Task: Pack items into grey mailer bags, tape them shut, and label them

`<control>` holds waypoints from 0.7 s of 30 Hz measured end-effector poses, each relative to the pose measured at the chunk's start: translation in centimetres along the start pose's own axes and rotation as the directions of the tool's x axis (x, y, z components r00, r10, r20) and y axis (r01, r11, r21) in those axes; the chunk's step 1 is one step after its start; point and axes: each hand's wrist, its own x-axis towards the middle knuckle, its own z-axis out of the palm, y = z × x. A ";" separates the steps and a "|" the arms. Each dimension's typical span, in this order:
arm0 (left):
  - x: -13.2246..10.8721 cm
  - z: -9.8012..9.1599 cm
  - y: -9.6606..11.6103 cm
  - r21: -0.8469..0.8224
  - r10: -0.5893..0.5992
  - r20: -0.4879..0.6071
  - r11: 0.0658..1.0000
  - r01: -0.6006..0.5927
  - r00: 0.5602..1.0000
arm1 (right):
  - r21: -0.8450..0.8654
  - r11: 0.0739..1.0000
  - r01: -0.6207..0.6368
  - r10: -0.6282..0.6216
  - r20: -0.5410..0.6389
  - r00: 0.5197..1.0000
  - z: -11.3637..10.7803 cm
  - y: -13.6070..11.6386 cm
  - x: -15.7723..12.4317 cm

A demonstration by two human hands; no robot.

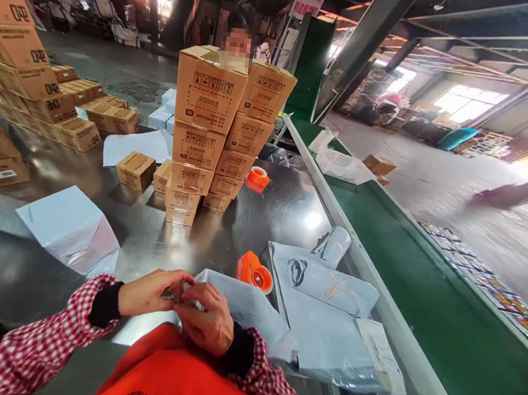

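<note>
In front of my orange apron, both hands meet at the left end of a white plastic mailing bag (252,306) on the metal table. My right hand (208,318) is closed over the bag's edge, its fingers bent. My left hand (152,294) comes in from the left, thumb and fingers pinched together against the right fingertips; what lies between them is hidden. Just beyond the bag is an orange tape dispenser (251,270). Right of it lie flat white mailing bags (320,335), with a rolled white bag (348,291) on top.
Two tall stacks of cartons (210,101) stand ahead, a person behind them. Another tape dispenser (257,181) sits beside them. A small carton (135,170) and a white bag (72,227) lie left, near more stacked cartons (16,46). A green conveyor (408,263) runs along the right.
</note>
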 end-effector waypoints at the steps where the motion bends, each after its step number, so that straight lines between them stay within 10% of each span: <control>1: 0.0 0.0 0.2 0.020 0.015 0.008 1.000 -0.016 1.000 | 0.045 0.999 -0.004 0.004 -0.009 1.000 -0.1 -0.2 0.0; 6: -0.3 0.2 0.0 0.134 0.059 -0.002 0.989 -0.058 0.998 | 0.484 0.856 -0.183 0.237 -0.051 0.970 -2.2 -0.9 -0.8; 13: -0.9 1.3 0.7 0.447 0.100 0.066 0.887 -0.119 0.993 | 0.758 0.474 -0.448 0.571 0.122 0.812 -3.7 -0.3 -4.4; 17: -0.4 2.9 1.4 0.640 0.203 0.045 0.746 -0.184 0.978 | 0.698 0.555 -0.452 0.459 0.197 0.867 -3.6 -0.5 -4.3; 21: -0.1 4.9 0.8 0.526 0.221 0.098 0.816 -0.239 0.970 | 0.567 0.722 -0.396 0.256 0.313 0.915 -3.3 -0.7 -3.9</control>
